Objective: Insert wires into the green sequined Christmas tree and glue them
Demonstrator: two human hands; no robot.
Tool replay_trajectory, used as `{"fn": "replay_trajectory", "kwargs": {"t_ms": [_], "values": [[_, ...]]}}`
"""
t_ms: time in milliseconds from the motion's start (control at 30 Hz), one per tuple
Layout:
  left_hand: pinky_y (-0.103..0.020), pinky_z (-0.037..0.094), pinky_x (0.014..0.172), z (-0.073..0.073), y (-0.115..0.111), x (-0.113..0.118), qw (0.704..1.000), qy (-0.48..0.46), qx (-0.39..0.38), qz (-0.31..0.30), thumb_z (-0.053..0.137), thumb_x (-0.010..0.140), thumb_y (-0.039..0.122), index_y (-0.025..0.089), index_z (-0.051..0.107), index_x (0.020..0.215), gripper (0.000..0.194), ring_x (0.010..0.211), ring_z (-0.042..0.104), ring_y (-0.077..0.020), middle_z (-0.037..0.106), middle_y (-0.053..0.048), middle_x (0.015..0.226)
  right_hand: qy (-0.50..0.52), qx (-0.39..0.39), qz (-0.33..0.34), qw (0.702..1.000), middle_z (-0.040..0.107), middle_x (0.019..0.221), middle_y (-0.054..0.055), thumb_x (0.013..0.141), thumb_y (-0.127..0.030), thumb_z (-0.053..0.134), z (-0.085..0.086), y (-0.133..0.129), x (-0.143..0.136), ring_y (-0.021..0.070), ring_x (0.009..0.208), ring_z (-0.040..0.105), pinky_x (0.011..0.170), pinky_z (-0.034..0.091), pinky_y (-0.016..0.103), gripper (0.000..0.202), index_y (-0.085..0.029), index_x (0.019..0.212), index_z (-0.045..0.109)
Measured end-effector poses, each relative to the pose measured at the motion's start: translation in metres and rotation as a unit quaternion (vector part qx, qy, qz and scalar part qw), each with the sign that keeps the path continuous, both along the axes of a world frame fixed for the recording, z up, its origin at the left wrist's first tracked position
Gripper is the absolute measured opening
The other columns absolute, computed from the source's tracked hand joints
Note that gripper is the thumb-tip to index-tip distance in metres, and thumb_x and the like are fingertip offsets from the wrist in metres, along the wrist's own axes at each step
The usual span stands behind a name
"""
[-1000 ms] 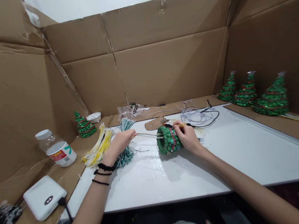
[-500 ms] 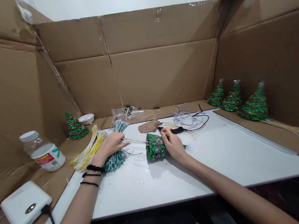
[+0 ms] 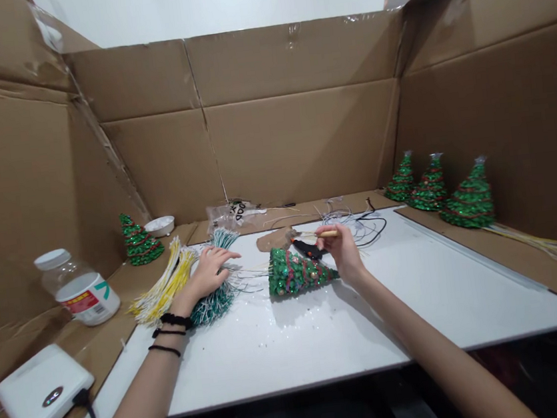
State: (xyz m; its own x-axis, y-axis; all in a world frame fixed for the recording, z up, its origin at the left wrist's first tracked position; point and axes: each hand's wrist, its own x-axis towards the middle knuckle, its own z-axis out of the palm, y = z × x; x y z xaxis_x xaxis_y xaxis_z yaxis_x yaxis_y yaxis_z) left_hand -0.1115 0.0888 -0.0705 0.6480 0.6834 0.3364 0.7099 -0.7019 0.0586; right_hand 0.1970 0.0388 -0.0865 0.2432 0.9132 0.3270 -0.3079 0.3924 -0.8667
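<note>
A small green Christmas tree point(image 3: 296, 273), decorated with red garland and shiny beads, lies on its side on the white board point(image 3: 256, 366), its base facing left. Thin wires run out from that base toward my left hand point(image 3: 210, 270), which rests with fingers stretched out over a bundle of green and white wires point(image 3: 214, 305). My right hand point(image 3: 342, 252), above the tree's tip, grips a thin tool with a light wooden handle point(image 3: 329, 233); its tip is too small to make out. Just behind the tree lies a black glue gun point(image 3: 308, 248) with orange parts.
Yellow and white wires point(image 3: 167, 289) lie at the left, near a labelled plastic jar point(image 3: 84, 295) and a white box point(image 3: 45, 390). A brown scrap point(image 3: 272, 240) and tangled cords lie behind. Several finished trees point(image 3: 468, 197) stand by the cardboard walls.
My right hand has moved right off the tree, lifting the wooden-handled tool. My left hand has let go of the wires at the base, and the tree now shows whole.
</note>
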Motion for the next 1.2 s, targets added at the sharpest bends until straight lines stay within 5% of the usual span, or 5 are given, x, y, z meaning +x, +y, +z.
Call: {"fn": "replay_trajectory", "kwargs": {"t_ms": [167,300,400,733,1200], "values": [[-0.039,0.03,0.093,0.017,-0.023,0.045,0.985,-0.158,0.067,-0.015,0.034,0.087,0.021,0.02,0.059,0.104,0.03,0.1,0.05,-0.0204,0.063,-0.005,0.104,0.076,0.017,0.099,0.992,0.053,0.047,0.001,0.078,-0.041,0.04,0.003,-0.005,-0.004,0.0148,0.05,0.047,0.058,0.037,0.028,0.036,-0.019,0.066,0.065],[-0.037,0.03,0.093,0.039,-0.042,0.089,0.987,-0.128,0.06,-0.076,0.04,0.091,0.032,0.023,0.059,0.102,0.024,0.1,0.049,-0.0195,0.064,-0.002,0.102,0.073,0.025,0.144,0.987,0.054,0.048,0.001,0.078,-0.038,0.04,0.003,-0.009,-0.01,0.0151,0.05,0.047,0.056,0.035,0.028,0.034,-0.019,0.066,0.065],[-0.037,0.03,0.09,0.042,-0.044,0.105,0.988,-0.104,0.065,-0.093,0.044,0.09,0.033,0.023,0.06,0.096,0.019,0.099,0.048,-0.0198,0.065,-0.001,0.096,0.07,0.025,0.171,0.982,0.055,0.048,0.001,0.08,-0.038,0.039,0.003,-0.011,-0.01,0.0156,0.051,0.047,0.057,0.034,0.028,0.035,-0.019,0.068,0.066],[-0.035,0.03,0.082,0.021,-0.043,0.094,0.973,-0.198,0.088,-0.076,0.032,0.093,0.022,0.02,0.05,0.071,0.029,0.085,0.046,-0.0183,0.06,-0.001,0.077,0.035,-0.002,0.253,0.967,0.061,0.056,0.003,0.079,-0.04,0.043,0.004,-0.016,-0.015,0.0185,0.061,0.054,0.063,0.038,0.03,0.032,-0.019,0.082,0.067],[-0.036,0.031,0.079,0.018,-0.034,0.088,0.969,-0.224,0.107,-0.002,0.032,0.09,0.023,0.021,0.045,0.069,0.025,0.085,0.044,-0.02,0.056,-0.002,0.074,0.024,-0.025,0.216,0.976,0.066,0.065,0.004,0.078,-0.041,0.044,0.0,-0.016,-0.019,0.0187,0.066,0.056,0.069,0.041,0.031,0.031,-0.02,0.085,0.067]]}}
